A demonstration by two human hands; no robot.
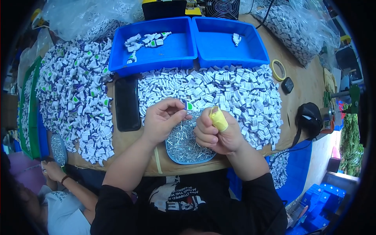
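Observation:
My left hand (166, 117) pinches a small white plastic piece (189, 106) with a dark edge and a green patch. Close beside it, my right hand (221, 131) is closed, its fingers curled in; whatever lies inside them is hidden. Yellow tape (219, 120) is wrapped round the right thumb. Both hands hover over a blue tray (170, 156) full of short metal pins (184, 143). Behind the hands spreads a pile of white ribbed pieces (246, 94), with narrower white curved pieces (156, 84) at its left.
Two blue bins (152, 64) (235, 62) at the back hold a few joined pieces. A black phone (127, 103) lies left of the hands, beside a heap of green-marked pieces (78, 98). At right are a tape roll (278, 70) and a black pouch (308, 120). Another person's hand (53, 171) works at lower left.

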